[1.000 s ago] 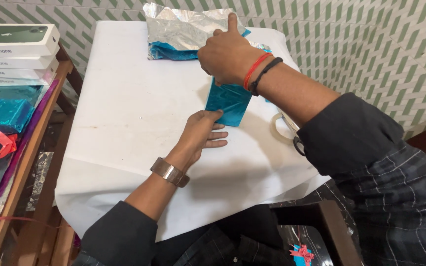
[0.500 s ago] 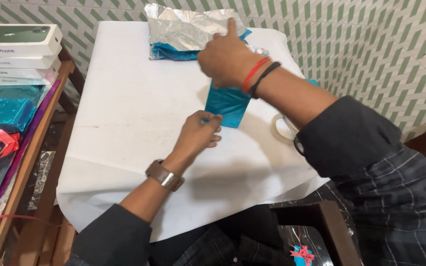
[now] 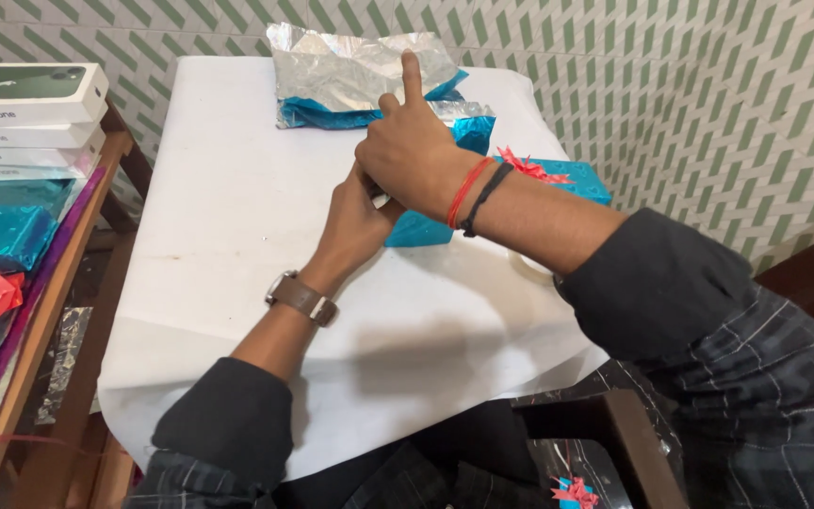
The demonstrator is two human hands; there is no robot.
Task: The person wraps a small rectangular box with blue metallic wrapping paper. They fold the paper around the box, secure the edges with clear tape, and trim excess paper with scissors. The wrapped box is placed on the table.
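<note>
The blue box [image 3: 423,226], half wrapped in shiny teal foil paper, sits mid-table on the white cloth [image 3: 237,188], mostly hidden under both hands. Right hand [image 3: 414,160] lies over the top, fingers curled down on the wrap, index finger sticking up; looks pressed on the box, but can't tell for sure if it's clamped. Left hand [image 3: 355,221] comes in from the near side w/ fingers tucked at the box's edge, under the right; its grip is hidden too.

To do this fold well, I'd say: keep the top hand's weight on so the foil doesn't spring back, pull the flap taut, crease sharp at the edge.

Paper is glossy, crinkly, teal outside & silver inside. Just behind: loose foil sheets [image 3: 350,66]. To the right, a wrapped box w/ red bow [image 3: 558,174]. Far left, stacked white boxes [image 3: 25,113].
</note>
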